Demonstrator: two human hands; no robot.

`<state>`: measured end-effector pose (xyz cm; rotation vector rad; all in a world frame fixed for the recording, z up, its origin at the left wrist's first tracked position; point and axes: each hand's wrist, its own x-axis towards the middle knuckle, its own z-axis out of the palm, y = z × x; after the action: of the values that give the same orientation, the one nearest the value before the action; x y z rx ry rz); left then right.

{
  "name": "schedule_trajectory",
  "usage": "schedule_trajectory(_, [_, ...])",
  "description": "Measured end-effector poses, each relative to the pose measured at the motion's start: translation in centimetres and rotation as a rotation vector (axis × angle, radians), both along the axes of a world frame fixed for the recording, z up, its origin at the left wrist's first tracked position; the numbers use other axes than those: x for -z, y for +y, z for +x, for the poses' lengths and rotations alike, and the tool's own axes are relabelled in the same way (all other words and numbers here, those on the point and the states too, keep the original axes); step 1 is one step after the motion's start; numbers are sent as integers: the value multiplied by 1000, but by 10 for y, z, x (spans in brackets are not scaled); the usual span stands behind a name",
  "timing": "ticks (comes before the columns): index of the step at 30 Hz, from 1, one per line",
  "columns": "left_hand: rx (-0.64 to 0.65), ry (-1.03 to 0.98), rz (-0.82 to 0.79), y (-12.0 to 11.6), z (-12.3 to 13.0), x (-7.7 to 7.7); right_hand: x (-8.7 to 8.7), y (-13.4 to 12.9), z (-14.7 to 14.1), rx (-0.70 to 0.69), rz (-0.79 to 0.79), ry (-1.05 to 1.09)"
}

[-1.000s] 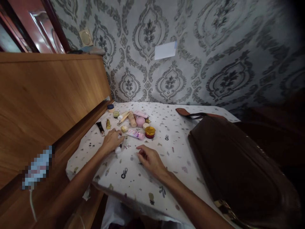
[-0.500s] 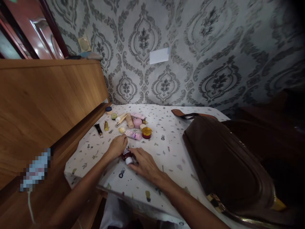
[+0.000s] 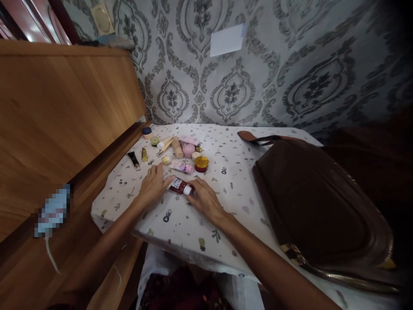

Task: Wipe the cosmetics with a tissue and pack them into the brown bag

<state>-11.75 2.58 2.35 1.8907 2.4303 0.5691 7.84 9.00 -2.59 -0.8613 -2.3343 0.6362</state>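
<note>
A small bottle [image 3: 179, 186] of dark red liquid, with a white cap and a printed label, lies on its side between my hands, low over or on the tablecloth. My left hand [image 3: 151, 184] is at its base end, fingers stretched out and apart, the thumb touching the bottle. At the cap end, my right hand [image 3: 206, 200] has its fingers and thumb closed about the white cap. Just beyond lie a pink and white tube [image 3: 182, 167], a small pale yellow item [image 3: 166, 160] and a round jar with a golden lid [image 3: 201, 163].
Behind these lie a pink rounded item [image 3: 188, 150], a beige tube [image 3: 177, 147], a green-lidded jar [image 3: 155, 141], a navy-lidded jar [image 3: 147, 132], a gold tube [image 3: 144, 154] and a black tube [image 3: 133, 160]. A dark brown bag [image 3: 316, 202] fills the right side. A wooden panel [image 3: 71, 99] borders the left.
The bottle has turned from pointing towards me to lying more sideways, its label now facing up. My left fingers have spread out. The view has tilted down.
</note>
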Motion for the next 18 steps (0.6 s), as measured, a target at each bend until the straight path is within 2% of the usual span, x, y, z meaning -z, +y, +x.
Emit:
schedule_trajectory(2, [7,-17,-15,-7,-1,2,-1,0,0,-5,1,-12])
schedule_trajectory(5, [62,-176,-15,-16,-4,7,-3,-1,1,-4,-9,-20])
schedule_trajectory(7, [55,-271,10,-19,-5,9,-5,-1,1,1,-19,-35])
schedule_trajectory(10, [-26,-284,134,-19,-5,8,-7,-2,1,5,-43,-46])
schedule_trajectory(12, [-18,-239,245,-16,0,5,-8,-2,1,13,-55,-46])
schedule_trajectory(15, [143,-156,338,-11,13,5,-8,-2,0,20,-53,-37])
schedule_trajectory(18, [359,-48,308,-7,29,9,-6,-1,0,18,-22,-15])
